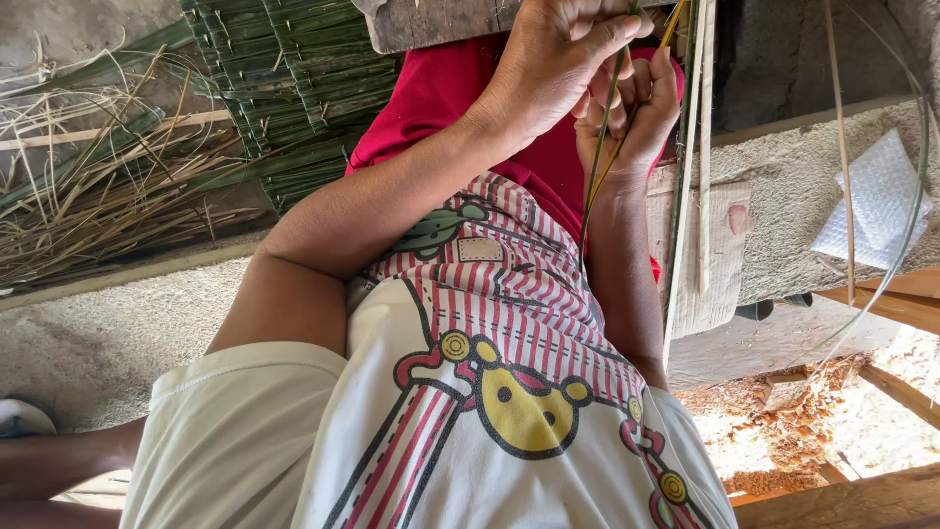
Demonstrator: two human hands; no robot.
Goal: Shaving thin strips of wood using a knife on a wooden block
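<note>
Both hands' grip pinches leaf strip near top.

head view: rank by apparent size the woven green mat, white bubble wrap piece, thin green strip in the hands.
1. Woven green mat, the largest patch, cut off by the top edge.
2. White bubble wrap piece, clearly smaller.
3. Thin green strip, long but very narrow, held between left hand and right hand; being nearer the camera makes its rank unsure.

- Both hands work close together, the left hand just above the right hand, with thin green strips threaded between them.
- A wooden block crowds the top edge.
- The woven leaf mat and loose dry fronds fill the left side.
- Upright slats hem in the right.
</note>
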